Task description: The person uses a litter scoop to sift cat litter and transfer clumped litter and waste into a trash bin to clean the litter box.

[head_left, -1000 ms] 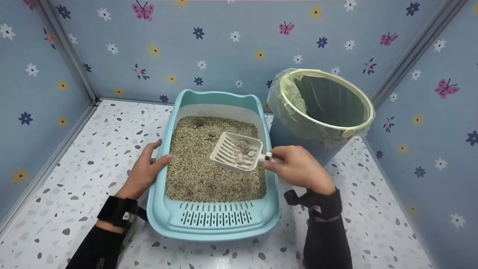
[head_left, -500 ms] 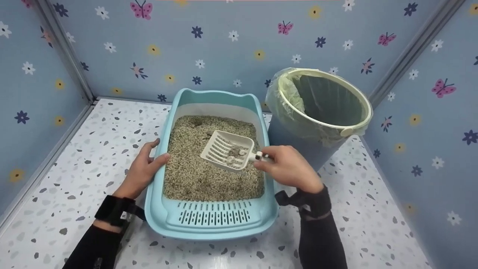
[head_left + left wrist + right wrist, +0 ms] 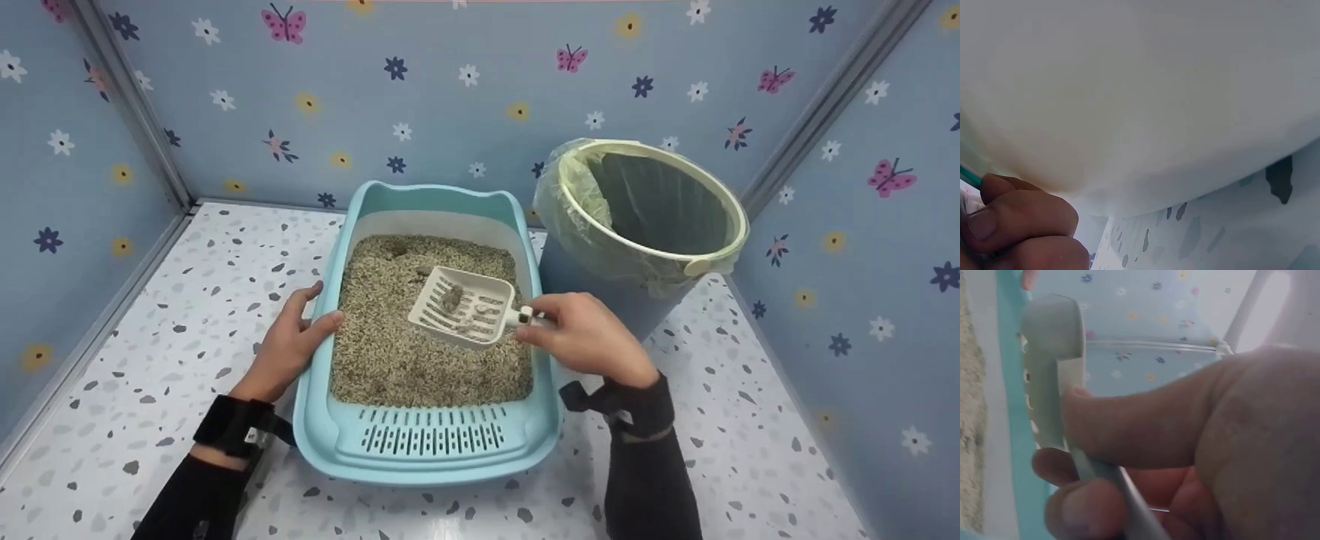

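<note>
A patterned wall (image 3: 82, 150) rises to the left of and beyond the left hand (image 3: 289, 341), and the speckled worktop (image 3: 180, 300) lies between them. The left fingers are clamped on the left rim of the blue tray (image 3: 442, 469), thumb over the edge and the others against the outside, a black wristband (image 3: 234, 424) behind them. The tray stretches rightward from these fingers, its long axis running away from the person, the slotted ledge at the near end. Litter (image 3: 427, 367) fills its middle, with a dark patch (image 3: 395, 248) farther off than either set of fingers. The scoop (image 3: 487, 286) is between the two hands, over the litter, to the left of the right fingers. Its long axis lies crosswise to the tray, the blade pointing left and slightly away from the person, the handle (image 3: 514, 318) running right, with its open face up. A grey clump (image 3: 451, 298) sits toward the blade's tip, with paler bits nearer the right fingers. The right hand (image 3: 592, 334) has its fingers clamped on the handle, thumb on one side and fingers on the other. Beyond and to the right of those fingers stands the bin (image 3: 574, 274), a bag (image 3: 555, 199) folded over its mouth.
</note>
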A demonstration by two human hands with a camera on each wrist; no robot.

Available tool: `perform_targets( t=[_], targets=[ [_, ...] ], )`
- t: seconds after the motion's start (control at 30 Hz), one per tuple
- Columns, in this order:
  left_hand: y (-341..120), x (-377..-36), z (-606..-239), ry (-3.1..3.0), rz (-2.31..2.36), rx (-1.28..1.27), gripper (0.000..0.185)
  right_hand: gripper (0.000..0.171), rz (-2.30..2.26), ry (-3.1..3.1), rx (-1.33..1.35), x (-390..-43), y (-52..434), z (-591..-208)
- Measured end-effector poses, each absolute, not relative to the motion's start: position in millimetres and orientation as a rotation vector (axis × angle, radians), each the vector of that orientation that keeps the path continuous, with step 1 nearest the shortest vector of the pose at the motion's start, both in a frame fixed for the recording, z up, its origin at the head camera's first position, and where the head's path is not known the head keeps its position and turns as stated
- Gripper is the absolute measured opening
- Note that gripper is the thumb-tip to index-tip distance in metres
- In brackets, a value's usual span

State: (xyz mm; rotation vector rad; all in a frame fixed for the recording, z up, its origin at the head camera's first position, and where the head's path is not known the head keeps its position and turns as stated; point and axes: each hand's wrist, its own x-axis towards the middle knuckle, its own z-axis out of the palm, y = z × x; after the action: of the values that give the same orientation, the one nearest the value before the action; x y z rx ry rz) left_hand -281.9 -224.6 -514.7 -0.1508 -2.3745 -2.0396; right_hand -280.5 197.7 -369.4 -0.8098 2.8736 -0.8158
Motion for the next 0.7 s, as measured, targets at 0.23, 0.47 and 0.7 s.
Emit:
perform_targets(
  t=[0.23,0.47,0.7],
  targets=[
    [-224,-284,-516,-2.360,-2.037,-0.150,0.079,0.024,-0.783,2.818,-0.818,-282,194,-373],
    [-223,-282,-515,-2.376,-2.047,-0.155,0.080,0.020,-0.778,2.828,-0.778,-279,204,-371],
    [-225,-282,-514,-2.378,-2.027,-0.146,0.080,0.024,-0.772,2.803,-0.825,-280,192,-371]
  ],
)
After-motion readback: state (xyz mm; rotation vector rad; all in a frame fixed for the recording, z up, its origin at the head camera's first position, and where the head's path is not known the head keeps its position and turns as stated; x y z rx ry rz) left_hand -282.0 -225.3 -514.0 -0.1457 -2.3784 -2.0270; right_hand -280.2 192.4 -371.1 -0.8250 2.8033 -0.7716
